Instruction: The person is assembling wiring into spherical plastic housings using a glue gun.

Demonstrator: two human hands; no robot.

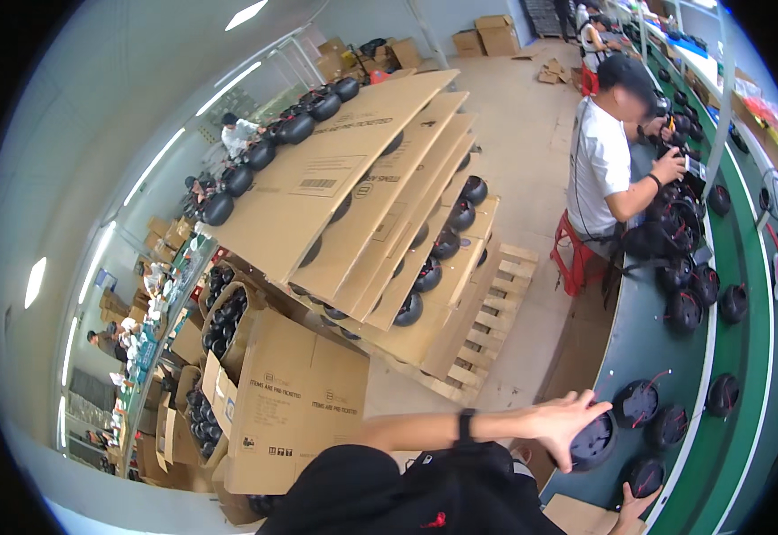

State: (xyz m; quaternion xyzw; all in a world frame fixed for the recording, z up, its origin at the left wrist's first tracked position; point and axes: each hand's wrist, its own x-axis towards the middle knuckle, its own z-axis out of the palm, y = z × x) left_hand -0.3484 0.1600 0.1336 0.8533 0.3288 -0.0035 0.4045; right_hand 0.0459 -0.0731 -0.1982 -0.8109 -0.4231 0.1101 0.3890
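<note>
My left hand (569, 428) reaches across to the green bench (576, 366), a dark band on its wrist. Its thumb and fingers are spread round the rim of a black round housing (595, 442), whose inner side faces up. At the lower right, my right hand (636, 510) holds a second black round housing (645, 476) by its side, with thin red wire showing on it. Just beyond lie two more, a housing with red wires (637, 403) and a black housing (670, 426) beside it. Part of my right hand is hidden behind the piece it holds.
A green conveyor (735, 357) with spaced black housings runs along the bench's right. Farther up, a co-worker in a white shirt (599, 160) sits on a red stool (570, 254) beside clustered housings. Cardboard-layered housings (353, 169) stand on a wooden pallet (494, 312); a cardboard box (295, 401) is nearer.
</note>
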